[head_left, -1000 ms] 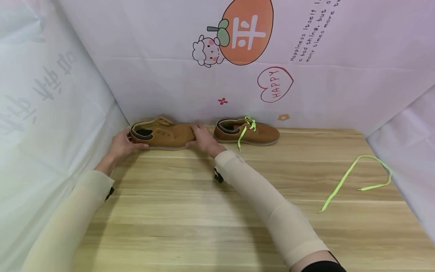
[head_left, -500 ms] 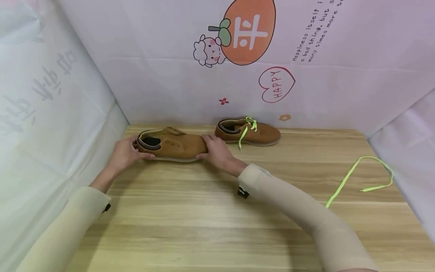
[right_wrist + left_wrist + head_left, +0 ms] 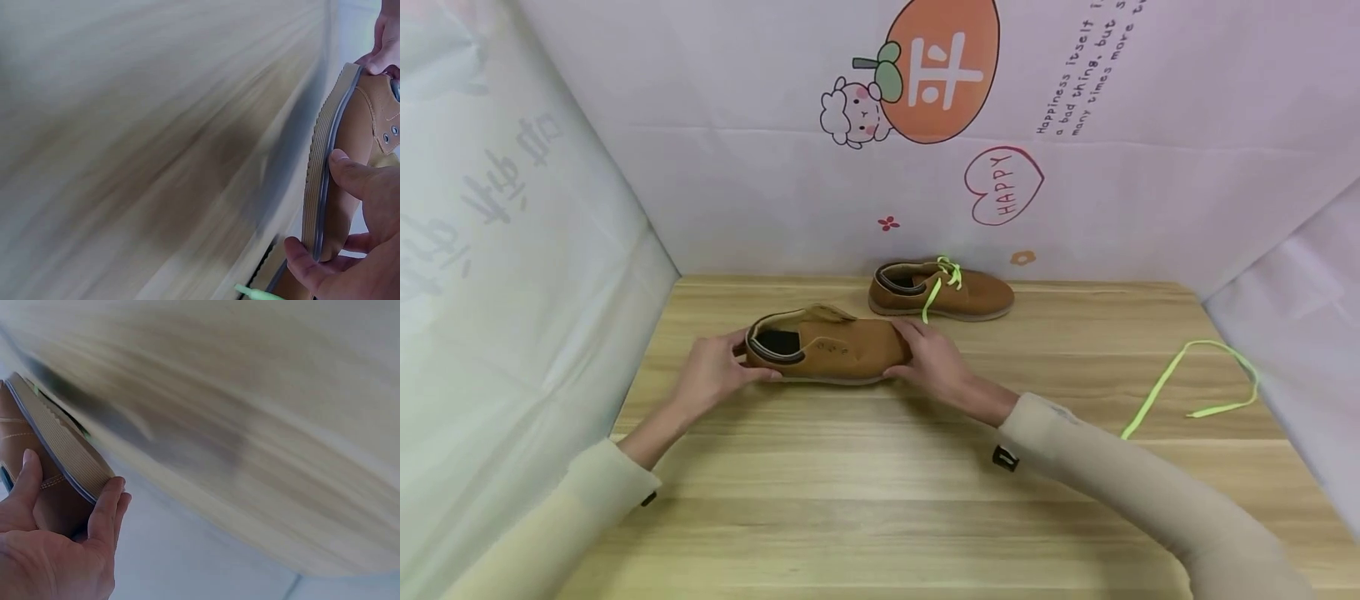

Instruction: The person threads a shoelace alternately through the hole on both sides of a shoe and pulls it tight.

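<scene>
A big white cloth (image 3: 760, 192) with pictures on it hangs behind a wooden table (image 3: 850, 475). A brown shoe (image 3: 857, 350) is over the back part of the table, left of the middle, with its toe to the right. A second shoe (image 3: 988, 293) sits behind it by the cloth, a bit more to the right. The left hand (image 3: 715, 372) pinches the brown shoe's heel, and the right hand (image 3: 942, 365) pinches its toe. A loose yellow-green lace (image 3: 1160, 386) lies bent on the right. A tied lace (image 3: 952, 272) is on the second shoe.
</scene>
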Available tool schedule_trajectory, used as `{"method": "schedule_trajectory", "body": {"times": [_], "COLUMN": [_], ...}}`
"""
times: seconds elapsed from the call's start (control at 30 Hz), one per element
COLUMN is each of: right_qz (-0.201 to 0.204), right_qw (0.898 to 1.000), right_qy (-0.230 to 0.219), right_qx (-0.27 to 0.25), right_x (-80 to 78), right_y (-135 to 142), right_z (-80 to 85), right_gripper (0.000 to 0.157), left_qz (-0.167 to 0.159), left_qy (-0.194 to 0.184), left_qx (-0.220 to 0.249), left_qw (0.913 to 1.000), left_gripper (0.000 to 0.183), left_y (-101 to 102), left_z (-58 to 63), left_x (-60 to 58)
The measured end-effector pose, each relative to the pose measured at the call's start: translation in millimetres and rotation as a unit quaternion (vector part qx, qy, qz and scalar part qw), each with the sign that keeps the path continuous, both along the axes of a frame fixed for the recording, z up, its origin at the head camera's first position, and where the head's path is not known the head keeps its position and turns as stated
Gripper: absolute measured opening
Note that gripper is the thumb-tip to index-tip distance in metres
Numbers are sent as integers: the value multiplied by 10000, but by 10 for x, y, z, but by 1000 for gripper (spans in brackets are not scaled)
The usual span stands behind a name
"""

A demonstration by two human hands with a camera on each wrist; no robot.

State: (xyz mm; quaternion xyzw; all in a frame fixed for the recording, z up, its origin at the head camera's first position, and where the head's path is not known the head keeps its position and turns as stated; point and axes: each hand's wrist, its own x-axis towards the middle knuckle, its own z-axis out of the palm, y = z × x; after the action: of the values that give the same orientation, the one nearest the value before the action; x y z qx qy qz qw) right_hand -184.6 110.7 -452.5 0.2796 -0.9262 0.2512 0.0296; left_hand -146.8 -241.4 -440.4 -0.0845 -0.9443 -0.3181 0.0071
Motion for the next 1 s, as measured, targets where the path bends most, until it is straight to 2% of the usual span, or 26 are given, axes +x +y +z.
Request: {"method": "schedule_trajectory", "body": {"times": [0.23,0.5,0.67,1.0], "right_qz": [106,79,131,81], "right_qw": [9996,9984,9980,9993], "right_qy": [205,427,445,84], "right_qx": [165,362,422,360], "right_x": [198,357,416,496], "right_y": [364,681,799,852], "right_z": [7,-16,-46,-133], "right_gripper": [84,83,84,84], "left_qz": [-331,-640,-744,-801], "left_qy": [150,423,407,365], "left_qx": [-3,271,387,291], "left_qw": [9993,9967,9956,9957], "left_gripper": [80,72,71,71], "left_y": [309,578,669,701], "left_z": [-92,-161,-219,-272], "left_x": [172,322,371,383]}}
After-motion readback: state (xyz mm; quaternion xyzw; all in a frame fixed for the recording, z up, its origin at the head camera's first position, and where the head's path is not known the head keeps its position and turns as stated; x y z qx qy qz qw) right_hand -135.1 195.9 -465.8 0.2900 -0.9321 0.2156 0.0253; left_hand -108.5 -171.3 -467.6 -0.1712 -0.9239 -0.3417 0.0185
